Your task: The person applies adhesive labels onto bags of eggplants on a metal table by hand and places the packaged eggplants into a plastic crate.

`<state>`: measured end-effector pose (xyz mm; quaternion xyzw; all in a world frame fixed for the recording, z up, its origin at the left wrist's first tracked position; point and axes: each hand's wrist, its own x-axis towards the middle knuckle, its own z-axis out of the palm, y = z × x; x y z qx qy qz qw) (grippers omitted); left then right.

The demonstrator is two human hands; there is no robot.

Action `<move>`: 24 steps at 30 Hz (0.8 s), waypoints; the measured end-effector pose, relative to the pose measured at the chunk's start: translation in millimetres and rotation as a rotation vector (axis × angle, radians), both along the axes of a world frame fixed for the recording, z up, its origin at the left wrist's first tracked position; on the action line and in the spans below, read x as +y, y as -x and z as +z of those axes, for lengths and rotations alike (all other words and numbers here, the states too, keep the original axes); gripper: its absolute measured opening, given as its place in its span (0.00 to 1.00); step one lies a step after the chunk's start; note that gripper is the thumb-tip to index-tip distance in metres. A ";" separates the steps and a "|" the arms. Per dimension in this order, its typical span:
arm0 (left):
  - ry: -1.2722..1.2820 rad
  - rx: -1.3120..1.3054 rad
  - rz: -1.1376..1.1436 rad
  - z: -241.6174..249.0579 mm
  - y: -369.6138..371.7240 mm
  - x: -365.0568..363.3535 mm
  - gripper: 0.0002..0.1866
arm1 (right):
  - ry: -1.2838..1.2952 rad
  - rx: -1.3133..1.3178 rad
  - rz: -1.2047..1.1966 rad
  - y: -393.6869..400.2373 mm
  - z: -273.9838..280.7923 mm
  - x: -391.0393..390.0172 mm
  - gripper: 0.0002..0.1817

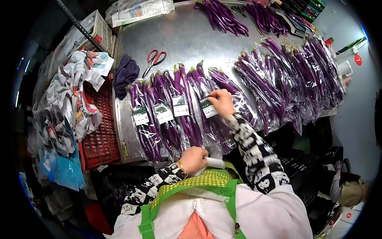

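Purple eggplants in clear bags lie in a row on the metal table (139, 38). Three bags at the left carry green and white labels, one on the leftmost bag (140, 115). My right hand (223, 101) is over the fourth bag, its thumb and fingers pinched at the upper edge of a label (208, 108) that lies on the plastic. Near the table's front edge, my left hand (193, 160) is closed round a white roll (215, 162), close to my apron.
Red-handled scissors (153, 61) and a dark cloth (126, 75) lie at the back left. More bagged eggplants (278, 79) fill the right side. Loose eggplants (223, 18) are at the far edge. A red crate (99, 139) with crumpled paper stands left. Another person (350, 187) is at lower right.
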<state>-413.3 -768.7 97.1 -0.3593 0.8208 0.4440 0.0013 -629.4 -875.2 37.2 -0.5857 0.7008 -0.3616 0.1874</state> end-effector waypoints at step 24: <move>0.240 1.049 -0.153 33.8 16.0 -2.0 0.08 | -0.262 -0.159 -0.120 115.8 120.4 70.2 0.11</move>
